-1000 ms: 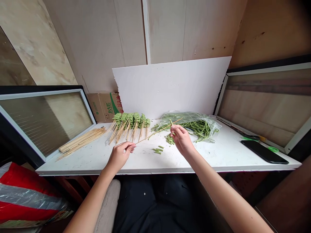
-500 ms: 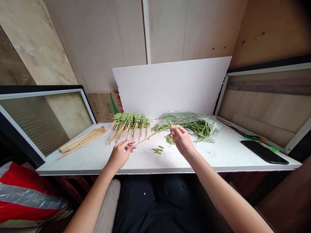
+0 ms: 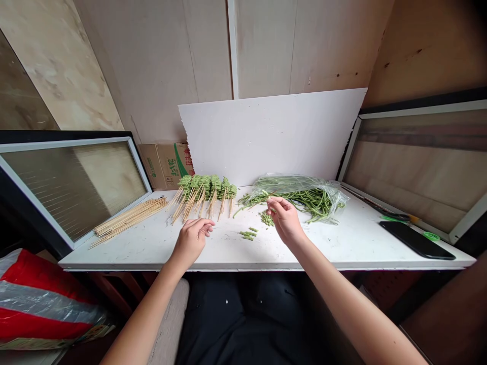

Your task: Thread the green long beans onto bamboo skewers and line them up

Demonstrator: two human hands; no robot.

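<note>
My right hand (image 3: 284,218) is raised over the table, thumb and fingers pinched on a short piece of green bean (image 3: 265,193) that sticks up past the fingertips. My left hand (image 3: 193,238) hovers to the left with its fingers curled together; what they hold, if anything, does not show. Between and below the hands lie several cut bean pieces (image 3: 248,234). A small heap of cut bean pieces (image 3: 267,218) sits just left of my right wrist. Behind the left hand are stacked skewers threaded with green beans (image 3: 205,190), their bare sticks toward me.
Long green beans (image 3: 319,203) spill from a clear plastic bag at the back right. Bare bamboo skewers (image 3: 131,219) lie at the left. A black phone (image 3: 416,239) and a green ring (image 3: 431,236) are on the right. A cardboard box (image 3: 163,165) and white board (image 3: 266,137) stand behind.
The thin skewer that stretched from my left hand toward the right hand no longer shows. My left fingers have curled in more. The bean piece in my right hand now tilts left.
</note>
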